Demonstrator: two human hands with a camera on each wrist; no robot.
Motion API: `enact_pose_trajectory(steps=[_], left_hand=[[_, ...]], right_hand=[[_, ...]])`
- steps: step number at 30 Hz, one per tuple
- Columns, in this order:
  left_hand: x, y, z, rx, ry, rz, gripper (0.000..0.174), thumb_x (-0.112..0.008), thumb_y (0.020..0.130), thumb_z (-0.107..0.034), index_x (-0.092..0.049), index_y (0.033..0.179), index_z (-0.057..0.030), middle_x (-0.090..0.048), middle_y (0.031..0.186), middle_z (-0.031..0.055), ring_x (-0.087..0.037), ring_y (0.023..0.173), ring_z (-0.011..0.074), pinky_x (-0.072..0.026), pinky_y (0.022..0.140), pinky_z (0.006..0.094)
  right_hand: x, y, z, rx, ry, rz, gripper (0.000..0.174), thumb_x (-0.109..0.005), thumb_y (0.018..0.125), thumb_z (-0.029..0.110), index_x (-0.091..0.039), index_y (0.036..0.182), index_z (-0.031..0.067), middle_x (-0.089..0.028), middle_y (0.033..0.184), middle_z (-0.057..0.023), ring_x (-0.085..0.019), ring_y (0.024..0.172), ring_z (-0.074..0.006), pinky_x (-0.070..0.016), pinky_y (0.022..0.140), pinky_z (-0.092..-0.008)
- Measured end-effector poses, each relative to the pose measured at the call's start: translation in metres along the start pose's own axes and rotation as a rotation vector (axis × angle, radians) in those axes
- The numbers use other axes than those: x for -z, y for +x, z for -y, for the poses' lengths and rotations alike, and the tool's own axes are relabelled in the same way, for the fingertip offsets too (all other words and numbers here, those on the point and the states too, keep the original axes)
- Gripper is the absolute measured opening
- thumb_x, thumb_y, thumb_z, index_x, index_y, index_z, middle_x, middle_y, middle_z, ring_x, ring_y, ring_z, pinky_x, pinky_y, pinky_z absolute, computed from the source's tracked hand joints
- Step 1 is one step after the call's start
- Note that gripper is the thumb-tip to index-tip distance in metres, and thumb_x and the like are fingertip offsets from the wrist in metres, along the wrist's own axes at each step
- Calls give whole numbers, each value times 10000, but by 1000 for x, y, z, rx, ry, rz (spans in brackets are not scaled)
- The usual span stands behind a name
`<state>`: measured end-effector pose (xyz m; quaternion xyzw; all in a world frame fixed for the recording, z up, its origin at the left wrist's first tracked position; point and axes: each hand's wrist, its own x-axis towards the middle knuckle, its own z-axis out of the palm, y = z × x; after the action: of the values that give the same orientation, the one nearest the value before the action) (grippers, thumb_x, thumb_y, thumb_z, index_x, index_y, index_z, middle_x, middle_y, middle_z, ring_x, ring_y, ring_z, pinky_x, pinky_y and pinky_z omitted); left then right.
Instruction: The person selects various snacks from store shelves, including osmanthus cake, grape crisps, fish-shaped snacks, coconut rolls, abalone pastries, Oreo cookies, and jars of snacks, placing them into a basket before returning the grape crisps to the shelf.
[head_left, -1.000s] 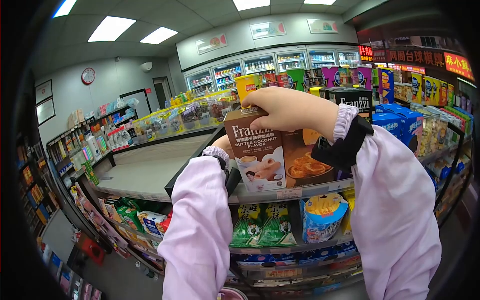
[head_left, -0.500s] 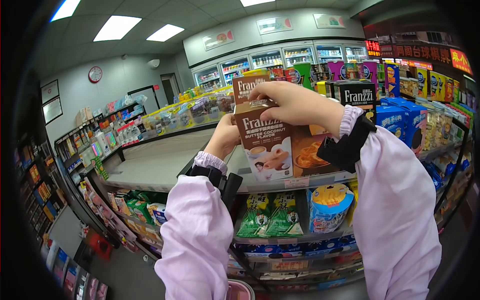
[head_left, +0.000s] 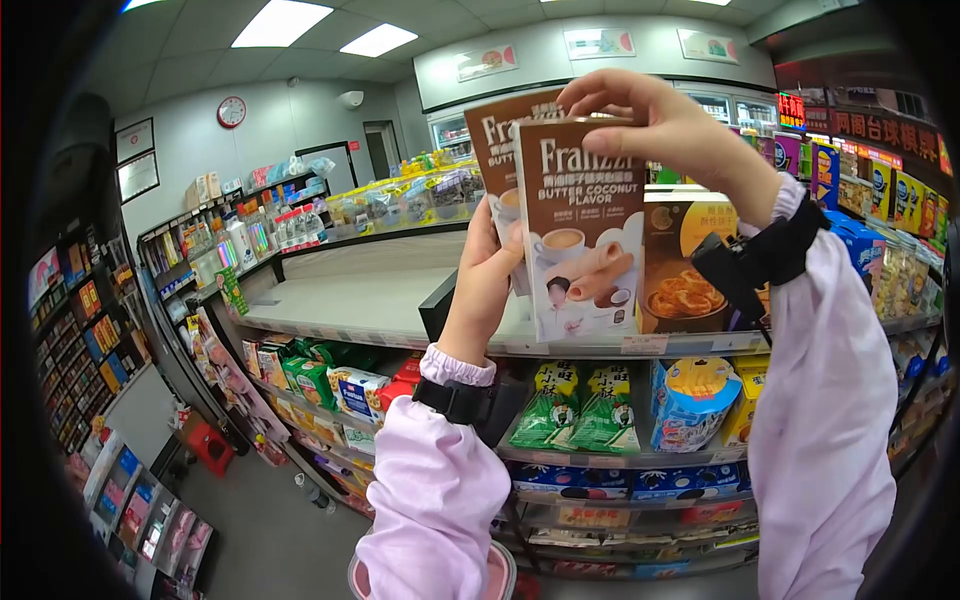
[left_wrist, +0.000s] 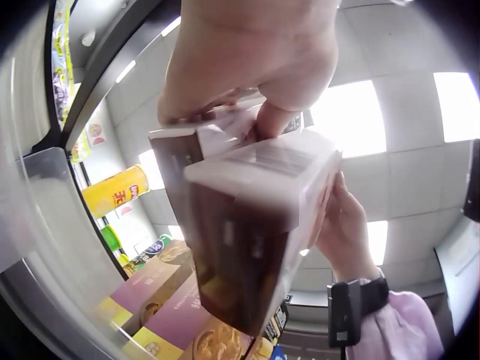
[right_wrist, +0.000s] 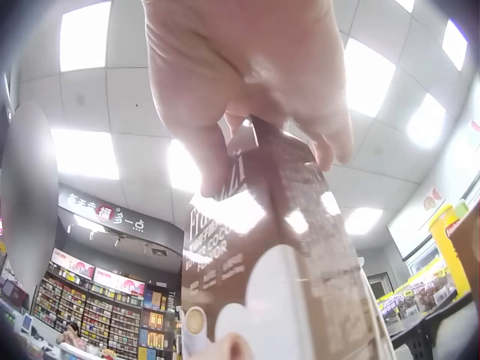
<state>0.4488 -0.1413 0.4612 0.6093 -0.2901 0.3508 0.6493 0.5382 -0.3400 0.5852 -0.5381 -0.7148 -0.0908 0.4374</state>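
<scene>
Across the middle of the head view runs the store shelving (head_left: 350,290), its right end cut off by the dark lens border and its upper board partly hidden behind what we hold. We count two brown boxes in our hands, both before the upper board: the front box (head_left: 590,225) stands nearly upright, while the rear box (head_left: 497,150) tilts left and is mostly covered by it. In the left wrist view both are smeared, and we cannot read their print there. Whether either base touches the board, we cannot tell. Just right of them we see a cookie box (head_left: 685,270), its left side hidden.

Our right hand (head_left: 665,120) is clamped on the front box's top, thumb over the last letters of the brand name, the other fingers partly out of sight behind. Our left hand (head_left: 485,280) is clamped on the rear box, its thumb beside the front box's left edge; most of its fingers are hidden in the head view.

One shelf lower we count two green bags (head_left: 547,405) and one blue pouch (head_left: 693,405). Smallest, one round clock (head_left: 231,112) hangs on the far wall, its numerals too small for us to read.
</scene>
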Motion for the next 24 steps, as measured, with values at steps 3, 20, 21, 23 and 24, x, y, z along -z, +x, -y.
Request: enact_pose_trajectory(steps=[3, 20, 21, 23, 24], left_hand=[[-6, -10, -13, 25, 9, 54, 458, -436, 929, -142, -277, 1342, -25, -455, 1257, 89, -452, 1130, 162, -358, 951, 297], [-47, -150, 2, 243, -321, 55, 680, -396, 884, -37, -1, 1435, -79, -154, 1459, 103, -219, 1314, 192, -188, 1058, 306], [-51, -166, 0, 276, -314, 35, 680, -397, 884, -37, 0, 1435, -80, -158, 1457, 104, -224, 1312, 191, -191, 1058, 306], [-54, -202, -1, 344, -327, 9, 682, -403, 886, -44, 3, 1434, -78, -161, 1456, 103, -223, 1313, 190, -191, 1058, 307], [-55, -220, -4, 351, -298, 26, 687, -418, 893, -68, 7, 1432, -72, -162, 1457, 98, -217, 1314, 192, -183, 1061, 312]], right_hand=[[-6, -5, 23, -79, 37, -66, 404, -658, 793, 242, -528, 1132, 64, -570, 1017, -57, -561, 940, -121, -455, 806, -249], [-104, -113, 74, -467, 115, -349, 293, -671, 782, 107, -531, 1023, 17, -536, 945, -12, -518, 890, -78, -434, 770, -217], [-112, -123, 79, -510, 162, -346, 293, -671, 781, 107, -531, 1022, 17, -539, 945, -17, -518, 894, -81, -434, 772, -218], [-130, -144, 86, -557, 232, -335, 304, -678, 779, 116, -529, 1024, 15, -549, 953, -29, -519, 904, -85, -434, 778, -220], [-141, -159, 81, -533, 206, -334, 316, -681, 777, 121, -525, 1030, 13, -556, 960, -33, -522, 907, -88, -437, 776, -223]])
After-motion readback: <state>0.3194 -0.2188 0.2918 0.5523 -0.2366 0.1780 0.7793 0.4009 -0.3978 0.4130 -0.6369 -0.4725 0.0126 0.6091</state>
